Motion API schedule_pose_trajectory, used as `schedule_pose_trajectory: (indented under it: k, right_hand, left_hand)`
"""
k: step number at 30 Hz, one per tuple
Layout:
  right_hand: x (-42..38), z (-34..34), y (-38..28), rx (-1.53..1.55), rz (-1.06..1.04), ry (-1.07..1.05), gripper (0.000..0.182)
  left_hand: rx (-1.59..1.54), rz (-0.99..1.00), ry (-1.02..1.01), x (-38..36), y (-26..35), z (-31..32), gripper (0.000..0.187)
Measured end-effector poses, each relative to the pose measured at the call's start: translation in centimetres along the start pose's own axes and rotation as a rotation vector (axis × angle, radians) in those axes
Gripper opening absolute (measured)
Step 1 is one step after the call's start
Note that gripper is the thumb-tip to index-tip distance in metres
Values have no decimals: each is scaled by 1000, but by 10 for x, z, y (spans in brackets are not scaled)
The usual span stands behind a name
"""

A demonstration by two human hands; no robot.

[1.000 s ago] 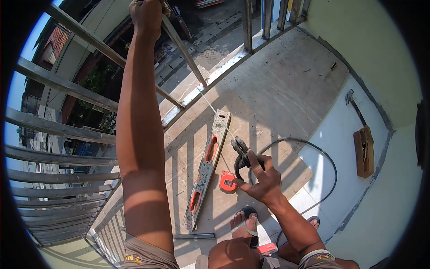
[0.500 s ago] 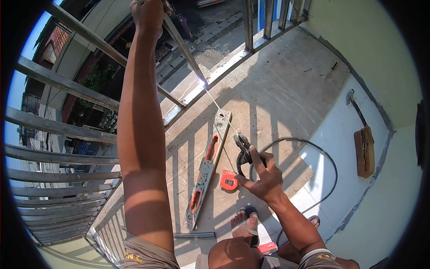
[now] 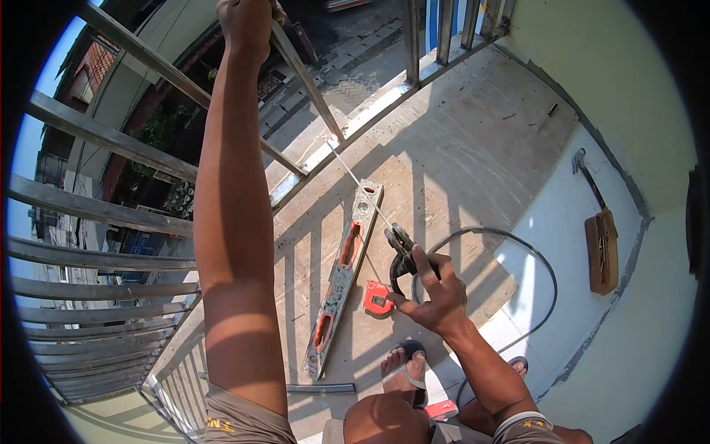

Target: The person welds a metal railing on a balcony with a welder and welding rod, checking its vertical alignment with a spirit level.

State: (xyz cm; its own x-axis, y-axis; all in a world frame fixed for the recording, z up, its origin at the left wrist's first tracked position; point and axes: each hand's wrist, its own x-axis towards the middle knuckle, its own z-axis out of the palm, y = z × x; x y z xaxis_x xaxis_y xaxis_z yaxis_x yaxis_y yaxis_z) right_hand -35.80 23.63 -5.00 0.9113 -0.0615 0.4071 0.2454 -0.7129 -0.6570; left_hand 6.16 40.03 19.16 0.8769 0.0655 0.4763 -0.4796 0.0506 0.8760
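My right hand [image 3: 441, 297] is closed around a black welding electrode holder [image 3: 400, 248]. A thin welding rod [image 3: 353, 176] runs from its jaws up to the foot of a metal baluster [image 3: 309, 85], its tip right at the bottom rail [image 3: 364, 118]. At the top edge of the view, my left hand [image 3: 248, 26] is wrapped round the upper part of that baluster, its fingers partly cut off. Below the rod a spirit level [image 3: 342, 285] with red-edged slots lies on the floor, a red tape measure [image 3: 379, 299] beside it.
A black cable [image 3: 553, 277] loops over the floor to the right. A hammer [image 3: 589, 177] and a brown open holder [image 3: 602, 251] lie by the wall. Railing bars [image 3: 103, 214] line the left side, with a street beyond. A short metal bar [image 3: 322, 388] lies near my sandalled foot [image 3: 406, 370].
The bright arc at the baluster's foot has gone out. The rod tip has shifted slightly left along the rail; my left hand keeps its place.
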Motion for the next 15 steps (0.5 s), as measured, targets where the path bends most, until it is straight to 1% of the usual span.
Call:
schedule_pose_trajectory:
  k: [1, 6, 9, 12, 15]
  right_hand:
    - [-1, -1, 0, 3, -31, 16, 115]
    - [0, -2, -1, -6, -9, 11, 113]
    - [-2, 0, 0, 0, 8, 8, 113]
    - [-3, -1, 1, 2, 19, 0, 114]
    - [-3, -1, 2, -14, 23, -7, 115]
  left_hand:
    - [12, -6, -7, 3, -2, -1, 16]
    - [35, -5, 8, -3, 4, 2, 14]
    - [25, 31, -11, -5, 5, 2, 14]
    - [47, -5, -20, -4, 4, 1, 15]
    - [51, 36, -7, -2, 2, 1, 16]
